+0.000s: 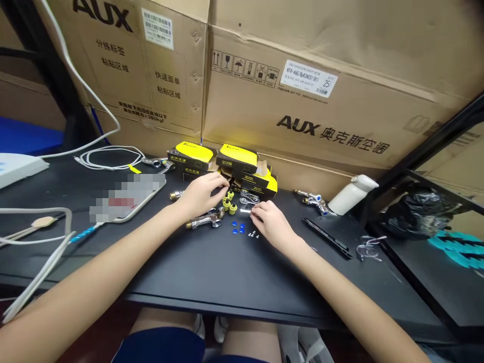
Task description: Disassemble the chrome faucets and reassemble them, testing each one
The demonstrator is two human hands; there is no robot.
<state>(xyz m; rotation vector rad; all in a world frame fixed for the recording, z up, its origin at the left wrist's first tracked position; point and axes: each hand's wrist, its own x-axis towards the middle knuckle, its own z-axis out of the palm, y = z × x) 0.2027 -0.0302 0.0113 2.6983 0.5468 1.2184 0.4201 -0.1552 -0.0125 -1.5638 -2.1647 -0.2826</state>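
Observation:
My left hand (207,193) is over the small parts at the middle of the table, its thumb and fingertips pinched together beside several yellow-green cartridges (229,203); what it holds, if anything, is too small to tell. My right hand (269,220) has its fingers bent together near a shiny metal handle (249,198); its fingertips are at a small clear piece (245,210), and I cannot make out a hold. Between the hands lie several blue caps (235,231) and several small screws (253,234). A chrome tap body (206,220) rests below my left hand.
Black-and-yellow boxes (237,160) stand behind the hands. A tablet-like device (128,201) and cables lie left. To the right are another tap (312,200), a white bottle (352,195), a black strip (327,238) and clear plastic bits (369,248). Large cartons (242,116) back the table.

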